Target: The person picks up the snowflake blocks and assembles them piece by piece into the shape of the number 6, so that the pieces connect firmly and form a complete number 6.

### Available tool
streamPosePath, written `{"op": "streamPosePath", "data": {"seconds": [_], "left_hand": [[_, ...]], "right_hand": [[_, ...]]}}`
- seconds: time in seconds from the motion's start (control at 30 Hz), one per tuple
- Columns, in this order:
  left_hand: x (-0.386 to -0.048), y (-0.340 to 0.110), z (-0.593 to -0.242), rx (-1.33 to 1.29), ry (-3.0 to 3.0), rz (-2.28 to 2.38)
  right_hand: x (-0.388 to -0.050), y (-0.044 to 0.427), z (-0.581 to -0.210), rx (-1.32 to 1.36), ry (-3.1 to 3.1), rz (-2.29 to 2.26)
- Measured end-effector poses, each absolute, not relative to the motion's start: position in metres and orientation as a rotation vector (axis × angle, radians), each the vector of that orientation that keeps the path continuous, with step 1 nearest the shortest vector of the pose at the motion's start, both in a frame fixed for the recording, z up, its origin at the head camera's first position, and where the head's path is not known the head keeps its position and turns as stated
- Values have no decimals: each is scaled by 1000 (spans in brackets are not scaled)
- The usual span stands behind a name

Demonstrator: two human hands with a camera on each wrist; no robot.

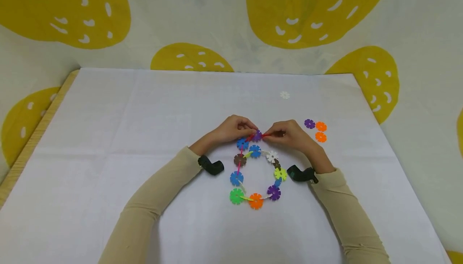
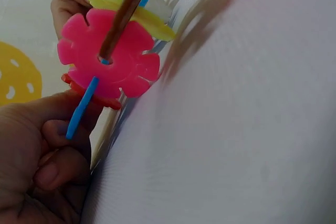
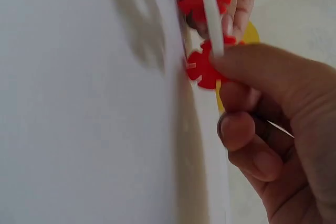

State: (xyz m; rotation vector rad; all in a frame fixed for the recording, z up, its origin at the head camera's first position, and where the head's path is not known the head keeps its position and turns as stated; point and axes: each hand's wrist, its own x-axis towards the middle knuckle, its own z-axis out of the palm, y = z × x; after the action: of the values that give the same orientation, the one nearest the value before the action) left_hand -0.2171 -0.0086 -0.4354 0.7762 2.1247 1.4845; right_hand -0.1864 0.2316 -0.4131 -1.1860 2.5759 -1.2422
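Observation:
A chain of notched, flower-shaped plastic discs forms a loop on the table, with an orange disc (image 1: 255, 201) at its near side and a blue disc (image 1: 255, 151) inside its far end. At the top, a purple disc (image 1: 257, 136) stands between both hands. My left hand (image 1: 236, 129) pinches a red disc (image 2: 107, 102) beside it, close to another blue disc (image 1: 242, 143). On the other side, my right hand (image 1: 287, 134) grips a second red disc (image 3: 205, 69) between thumb and finger. A pink disc (image 2: 113, 53) crosses a blue one near the left fingertips.
To the right of my right hand lie a loose purple disc (image 1: 309, 123) and two orange discs (image 1: 321, 126). Farther back is a white disc (image 1: 285, 95). A white cloth (image 1: 90, 135) covers the table, and a patterned curtain (image 1: 202, 11) hangs behind it.

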Motion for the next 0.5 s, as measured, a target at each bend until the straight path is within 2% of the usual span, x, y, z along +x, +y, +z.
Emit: {"op": "streamPosePath", "data": {"seconds": [0.17, 0.5], "left_hand": [[-217, -9, -435, 763, 2125, 1500], [-217, -9, -437, 789, 2129, 1494]], "right_hand": [[-187, 228, -417, -1298, 2580, -1264], [-187, 235, -410, -1086, 2652, -1141]]}}
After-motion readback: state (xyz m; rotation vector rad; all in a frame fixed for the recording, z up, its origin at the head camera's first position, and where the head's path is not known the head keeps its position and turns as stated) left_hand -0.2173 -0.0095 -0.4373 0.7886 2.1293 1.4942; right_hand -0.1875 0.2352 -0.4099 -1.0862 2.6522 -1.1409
